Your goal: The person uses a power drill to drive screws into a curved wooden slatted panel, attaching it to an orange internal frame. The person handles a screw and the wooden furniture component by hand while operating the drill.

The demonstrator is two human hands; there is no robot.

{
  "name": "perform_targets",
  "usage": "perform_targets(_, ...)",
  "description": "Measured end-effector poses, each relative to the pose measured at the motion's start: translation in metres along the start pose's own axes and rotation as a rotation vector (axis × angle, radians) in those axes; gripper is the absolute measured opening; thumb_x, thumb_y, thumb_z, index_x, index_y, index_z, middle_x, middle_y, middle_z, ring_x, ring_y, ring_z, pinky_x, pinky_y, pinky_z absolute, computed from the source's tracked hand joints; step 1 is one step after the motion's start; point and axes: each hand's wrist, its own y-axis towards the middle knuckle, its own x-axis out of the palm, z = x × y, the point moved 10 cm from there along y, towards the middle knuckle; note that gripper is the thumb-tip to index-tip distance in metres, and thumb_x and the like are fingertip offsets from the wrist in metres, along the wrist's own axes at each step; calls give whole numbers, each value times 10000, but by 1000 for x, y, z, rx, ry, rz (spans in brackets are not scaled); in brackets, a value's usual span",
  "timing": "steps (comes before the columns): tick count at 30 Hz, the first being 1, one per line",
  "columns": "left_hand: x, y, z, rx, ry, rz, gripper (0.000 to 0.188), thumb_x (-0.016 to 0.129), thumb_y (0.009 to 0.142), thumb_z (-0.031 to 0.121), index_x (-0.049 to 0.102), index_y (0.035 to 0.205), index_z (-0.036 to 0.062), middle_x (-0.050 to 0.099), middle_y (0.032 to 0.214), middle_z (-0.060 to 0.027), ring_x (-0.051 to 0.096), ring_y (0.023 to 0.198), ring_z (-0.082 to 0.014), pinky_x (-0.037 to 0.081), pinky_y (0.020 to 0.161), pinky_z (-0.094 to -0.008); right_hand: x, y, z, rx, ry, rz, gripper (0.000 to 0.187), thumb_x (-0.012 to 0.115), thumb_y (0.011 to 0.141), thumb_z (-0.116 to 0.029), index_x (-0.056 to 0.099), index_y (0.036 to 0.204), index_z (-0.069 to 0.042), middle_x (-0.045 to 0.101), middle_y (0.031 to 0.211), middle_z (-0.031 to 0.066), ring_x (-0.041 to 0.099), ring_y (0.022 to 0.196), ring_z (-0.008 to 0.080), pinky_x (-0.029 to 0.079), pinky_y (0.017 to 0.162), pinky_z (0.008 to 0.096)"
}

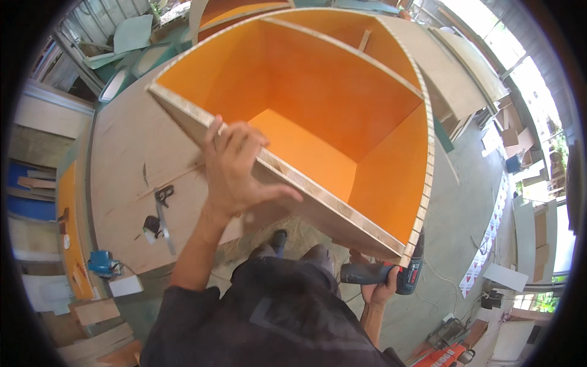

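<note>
A large wooden cabinet box point(312, 104), orange on its inner faces and with raw board edges, is tilted in front of me. It rests at the edge of the workbench point(128, 147). My left hand point(235, 165) holds its near board, fingers curled over the top edge and thumb stretched along the outer face. Under the box's near right corner, my right hand point(380, 292) grips a dark blue and black cordless drill point(408, 278). The drill's front end is partly hidden by the corner. A combination square point(162, 211) and a tape measure point(151, 224) lie on the bench.
A blue power tool point(104, 263) with a cord sits at the lower left beside an orange panel point(74, 226). Large boards point(446, 67) are stacked at the far right. Cables point(437, 278) and a red tool point(445, 356) lie on the floor to my right.
</note>
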Motion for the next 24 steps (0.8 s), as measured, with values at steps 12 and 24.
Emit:
perform_targets(12,71,19,118,-256,105,119,833,671,656,890,654,947,110,621,1029,-20,552,1104,-215,155,1169,-567,-110,85,-106,-228,123,109,535,459,1081,-496,431,1547,-233,496,1496,158,485,1369,425,375,1149,558)
perform_targets(24,66,1,159,-215,-49,397,704,764,852,610,577,1226,44,591,1243,-143,521,1198,-314,268,1158,-525,-141,140,-145,-254,109,32,591,488,1084,-441,335,1605,-209,456,1533,152,432,1413,376,267,1221,523)
